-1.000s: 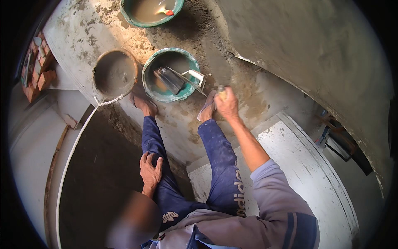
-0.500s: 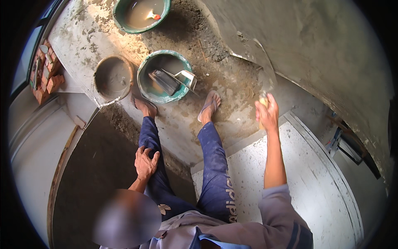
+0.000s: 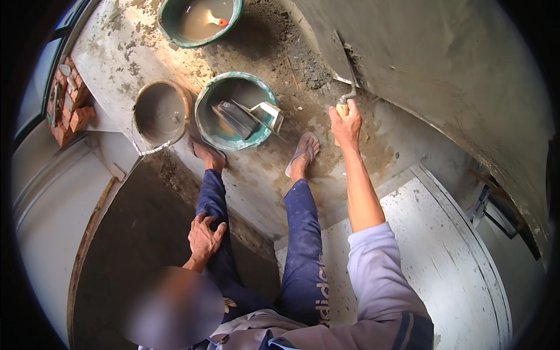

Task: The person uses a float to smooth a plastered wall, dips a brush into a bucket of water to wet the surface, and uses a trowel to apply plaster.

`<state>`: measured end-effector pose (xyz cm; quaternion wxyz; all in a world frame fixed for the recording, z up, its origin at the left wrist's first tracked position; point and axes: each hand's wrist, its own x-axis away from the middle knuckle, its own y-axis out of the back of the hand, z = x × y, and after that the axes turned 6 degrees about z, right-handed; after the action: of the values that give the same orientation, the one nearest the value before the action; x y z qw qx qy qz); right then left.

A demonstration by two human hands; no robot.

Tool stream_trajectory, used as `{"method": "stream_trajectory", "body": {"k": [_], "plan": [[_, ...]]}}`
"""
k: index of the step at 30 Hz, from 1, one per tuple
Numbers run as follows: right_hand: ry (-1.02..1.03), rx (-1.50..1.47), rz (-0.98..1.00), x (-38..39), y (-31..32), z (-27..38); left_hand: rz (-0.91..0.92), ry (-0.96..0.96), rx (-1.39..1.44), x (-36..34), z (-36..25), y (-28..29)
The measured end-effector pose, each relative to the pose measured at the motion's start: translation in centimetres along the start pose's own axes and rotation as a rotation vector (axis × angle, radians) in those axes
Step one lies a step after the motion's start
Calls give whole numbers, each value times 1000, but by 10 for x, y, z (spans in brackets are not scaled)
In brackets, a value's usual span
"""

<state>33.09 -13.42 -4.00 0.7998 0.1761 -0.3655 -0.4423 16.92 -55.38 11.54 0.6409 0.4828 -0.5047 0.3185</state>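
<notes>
1. We are gripping a trowel (image 3: 345,70) with our right hand (image 3: 345,123); the fingers are closed around its pale wooden handle, and the arm is reaching forward in a light lilac sleeve.
2. The trowel's flat metal blade is standing up beyond the hand and lying against the grey plastered wall (image 3: 443,64), near the wall's lower edge where loose mortar is piled on the floor.
3. We are resting our left hand (image 3: 204,236) on our left thigh, fingers spread and open, holding nothing.
4. We are sitting with both legs stretched out in blue, dust-marked trousers; the right foot is wearing a flip-flop (image 3: 302,153), just beside the right hand and below it in the view.
5. The left foot is touching the rim of a green basin (image 3: 205,114), which is holding a second flat tool and a small metal scoop.
6. A brown round pan (image 3: 160,111) is sitting just left of that basin, with wet grey mix inside.
7. Another green basin (image 3: 169,23) with murky water is standing farther off, at the top edge.
8. A small stack of red bricks (image 3: 67,111) is lying at the far left.
</notes>
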Motion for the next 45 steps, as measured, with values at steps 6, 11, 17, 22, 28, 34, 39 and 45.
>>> {"method": "stream_trajectory", "body": {"k": [6, 11, 17, 22, 28, 34, 39, 45], "plan": [[46, -93, 67, 50, 79, -6, 20, 1, -52, -3, 2, 2], [82, -77, 107, 93, 101, 7, 15, -18, -80, -4, 3, 6], [110, 247, 100, 29, 47, -44, 39, -31, -76, -7, -7, 12], [-88, 85, 236, 37, 101, -36, 58, 1, -74, -3, -5, 13], [-77, 192, 138, 129, 172, -13, 76, -15, -68, -4, -2, 15], [-106, 206, 202, 98, 70, -26, 43, -27, -84, -2, 7, 15], [-69, 335, 100, -19, -7, -76, 59, -52, -104, -14, 0, 12], [-163, 181, 168, -13, 8, -67, 66, 7, -105, -8, 9, 22]]}}
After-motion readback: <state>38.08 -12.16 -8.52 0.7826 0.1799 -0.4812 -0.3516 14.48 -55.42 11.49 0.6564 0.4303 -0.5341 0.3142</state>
